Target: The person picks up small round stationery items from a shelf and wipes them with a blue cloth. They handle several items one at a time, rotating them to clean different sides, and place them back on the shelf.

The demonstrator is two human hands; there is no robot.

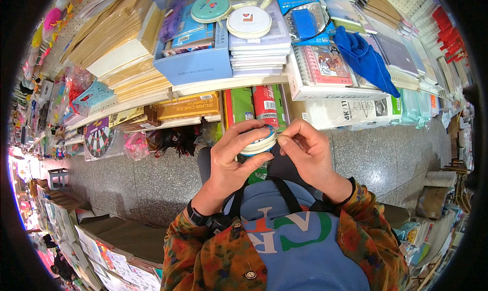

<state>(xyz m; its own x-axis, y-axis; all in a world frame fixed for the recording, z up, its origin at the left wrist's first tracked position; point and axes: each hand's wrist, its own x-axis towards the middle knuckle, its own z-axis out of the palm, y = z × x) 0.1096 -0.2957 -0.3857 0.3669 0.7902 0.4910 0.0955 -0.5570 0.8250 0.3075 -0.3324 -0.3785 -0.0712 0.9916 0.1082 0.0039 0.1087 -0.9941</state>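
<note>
A small round zip case (259,148), blue on its faces with a cream zip band, is gripped in my left hand (232,153), thumb below and fingers over the top. At its right edge, my right hand (305,148) pinches what looks like the zip pull between thumb and forefinger. How far the zip is drawn cannot be told. Two similar round cases lie on the shelf ahead: a teal one (211,8) and a white one (249,21). The white one rests on a stack of notebooks (259,58).
The shelf holds brown paper envelopes (114,31), a light-blue box (194,67), a blue cloth (362,58) and spiral notebooks (328,66). Yellow game boxes (187,106) and red and green cylinders (265,100) fill the lower shelf. Cartons (122,233) stand behind at left on the speckled floor (152,188).
</note>
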